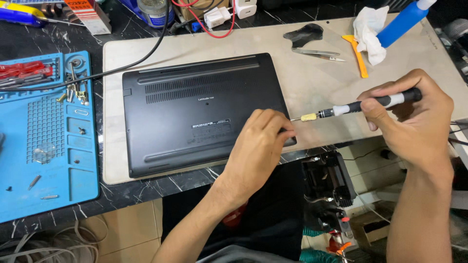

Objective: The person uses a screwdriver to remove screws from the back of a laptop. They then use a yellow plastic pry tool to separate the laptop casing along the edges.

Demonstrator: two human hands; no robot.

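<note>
A black laptop [195, 112] lies upside down on a beige work mat [317, 83], its vented bottom cover facing up. My left hand [261, 143] rests on the laptop's near right corner, fingers curled over the edge. My right hand [414, 117] grips a black and grey precision screwdriver [360, 105] held nearly level. Its thin tip points left and ends close to my left fingers at that corner.
A blue silicone repair mat [48, 160] with screws and bits lies at the left. Tweezers [317, 53], an orange pry tool [358, 56], a white cloth [370, 31] and a blue bottle [402, 19] sit at the back right. A black cable [146, 53] crosses the table.
</note>
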